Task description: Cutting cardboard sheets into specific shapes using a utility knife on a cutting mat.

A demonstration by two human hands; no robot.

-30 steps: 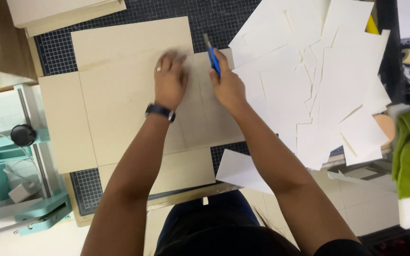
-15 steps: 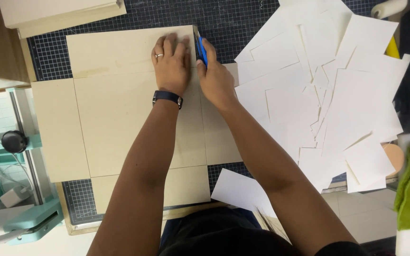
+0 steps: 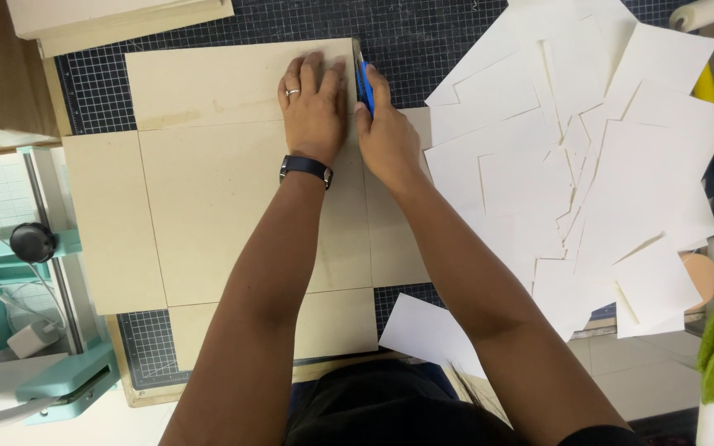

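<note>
On the black gridded cutting mat [image 3: 233, 21], a tan cross-shaped cardboard sheet [image 3: 233, 215] lies flat.
Left hand [image 3: 314, 106] presses open-palmed at twelve o'clock, steadying it; right hand [image 3: 386, 136] grips a blue utility knife [image 3: 365, 84] along its edge.

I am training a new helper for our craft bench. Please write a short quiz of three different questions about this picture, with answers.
1. True or false: the left hand lies flat on the tan cardboard sheet.
2. What does the right hand hold? A) scissors B) blue utility knife C) pencil
3. Fill in: the loose white paper offcuts lie to the ____ of the cardboard.

Key: 1 true. 2 B, the blue utility knife at the cardboard's upper right edge. 3 right, on the black cutting mat.
</note>
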